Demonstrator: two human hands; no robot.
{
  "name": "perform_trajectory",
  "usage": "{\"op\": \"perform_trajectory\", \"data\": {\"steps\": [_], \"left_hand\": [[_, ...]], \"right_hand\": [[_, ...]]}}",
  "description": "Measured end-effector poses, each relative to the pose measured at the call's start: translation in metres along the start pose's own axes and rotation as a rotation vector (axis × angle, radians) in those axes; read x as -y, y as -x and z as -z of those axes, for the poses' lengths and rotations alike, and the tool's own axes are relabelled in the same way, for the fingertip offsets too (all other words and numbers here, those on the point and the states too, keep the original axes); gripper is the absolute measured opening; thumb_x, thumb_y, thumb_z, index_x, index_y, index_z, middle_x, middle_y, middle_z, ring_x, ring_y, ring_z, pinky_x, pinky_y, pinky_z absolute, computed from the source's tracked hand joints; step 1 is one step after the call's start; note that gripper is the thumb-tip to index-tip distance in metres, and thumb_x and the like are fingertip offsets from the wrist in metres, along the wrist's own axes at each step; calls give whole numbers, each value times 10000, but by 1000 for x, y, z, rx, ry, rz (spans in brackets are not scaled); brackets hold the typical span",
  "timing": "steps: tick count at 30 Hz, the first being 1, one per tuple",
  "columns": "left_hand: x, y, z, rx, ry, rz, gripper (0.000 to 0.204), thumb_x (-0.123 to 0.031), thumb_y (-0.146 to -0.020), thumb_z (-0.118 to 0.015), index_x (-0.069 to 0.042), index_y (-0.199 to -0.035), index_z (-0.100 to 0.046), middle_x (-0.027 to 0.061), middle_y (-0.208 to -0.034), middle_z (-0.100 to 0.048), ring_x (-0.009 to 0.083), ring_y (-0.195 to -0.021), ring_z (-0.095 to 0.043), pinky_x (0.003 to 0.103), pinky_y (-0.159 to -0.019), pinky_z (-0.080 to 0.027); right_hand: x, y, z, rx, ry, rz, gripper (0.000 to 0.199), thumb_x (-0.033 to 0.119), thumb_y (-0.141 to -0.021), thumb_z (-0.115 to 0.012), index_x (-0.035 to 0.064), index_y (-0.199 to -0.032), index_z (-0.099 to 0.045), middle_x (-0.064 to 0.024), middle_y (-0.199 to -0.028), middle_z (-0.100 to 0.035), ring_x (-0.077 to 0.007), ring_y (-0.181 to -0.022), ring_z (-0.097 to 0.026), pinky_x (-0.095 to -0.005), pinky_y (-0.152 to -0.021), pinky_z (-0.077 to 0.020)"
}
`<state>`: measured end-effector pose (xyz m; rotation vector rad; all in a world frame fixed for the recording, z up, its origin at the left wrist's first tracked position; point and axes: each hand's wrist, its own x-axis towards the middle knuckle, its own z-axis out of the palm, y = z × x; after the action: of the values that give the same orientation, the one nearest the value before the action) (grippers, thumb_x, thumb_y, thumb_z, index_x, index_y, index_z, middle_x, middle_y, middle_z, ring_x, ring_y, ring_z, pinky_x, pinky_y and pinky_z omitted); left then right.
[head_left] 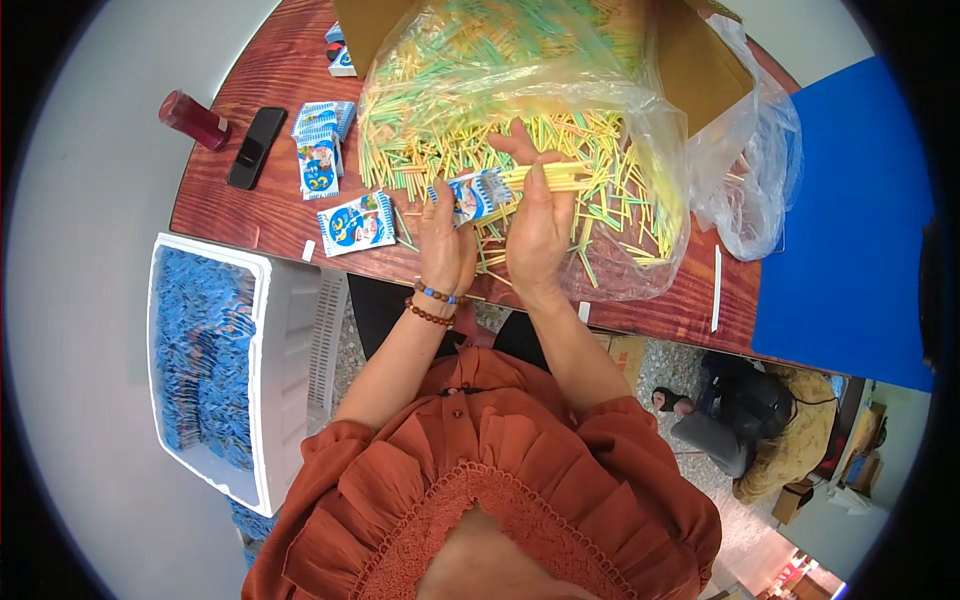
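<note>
My left hand is closed on a small blue and white packet. My right hand grips a bundle of thin yellow straws, their left ends at the packet's right end; whether they are inside it I cannot tell. Beyond and around both hands spreads a large heap of short yellow, green and pink straws in a clear plastic bag. One filled-looking packet lies flat on the table left of my left hand. More such packets are piled farther back.
A cardboard box stands behind the heap. On the red-brown table lie a black phone and a red-capped bottle. A white foam box full of blue packets stands at left. A blue board is at right; another person sits beyond it.
</note>
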<state>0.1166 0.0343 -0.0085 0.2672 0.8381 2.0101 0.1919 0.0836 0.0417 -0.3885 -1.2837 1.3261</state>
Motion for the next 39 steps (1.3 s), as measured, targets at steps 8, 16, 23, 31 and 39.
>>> {"op": "perform_trajectory", "data": {"steps": [8,16,23,31,39], "left_hand": [[-8,3,-12,-74,431,110,532,214,-681,-496,74,-1193,-474,193,-1015,-587,324,-979,-560,407,-835,-460],[11,-6,6,18,69,12,358,-349,-1011,-434,-33,-1152,-529,56,-1021,-593,128,-925,-567,246,-733,-468],[13,-12,8,-54,183,33,296,-322,-1007,-454,-47,-1029,-562,25,-979,-618,109,-903,-584,265,-772,-472],[10,-10,3,-48,206,-26,260,-306,-987,-502,-56,-1016,-564,37,-977,-624,118,-897,-593,290,-797,-490],[10,-14,2,-23,207,31,300,-347,-993,-478,-63,-1009,-572,36,-969,-636,119,-886,-600,293,-789,-484]], "right_hand": [[-14,14,-13,-25,179,8,290,201,-1018,-336,5,-1192,-459,-163,-1271,-561,-308,-1401,-254,-433,-1137,-160],[-7,10,-21,-13,169,-13,356,197,-1014,-348,-16,-1272,-468,-132,-1377,-487,-282,-1434,-167,-420,-1152,-135],[-2,11,-25,3,344,20,363,188,-1011,-351,-24,-1289,-451,-149,-1406,-447,-284,-1437,-145,-428,-1151,-126],[-7,10,-19,33,582,60,364,174,-1004,-367,-35,-1294,-439,-178,-1442,-393,-292,-1436,-132,-443,-1141,-120],[-25,9,-17,-42,394,33,300,218,-1005,-391,-4,-1169,-508,-185,-1438,-399,-275,-1408,-217,-404,-1138,-154]]}}
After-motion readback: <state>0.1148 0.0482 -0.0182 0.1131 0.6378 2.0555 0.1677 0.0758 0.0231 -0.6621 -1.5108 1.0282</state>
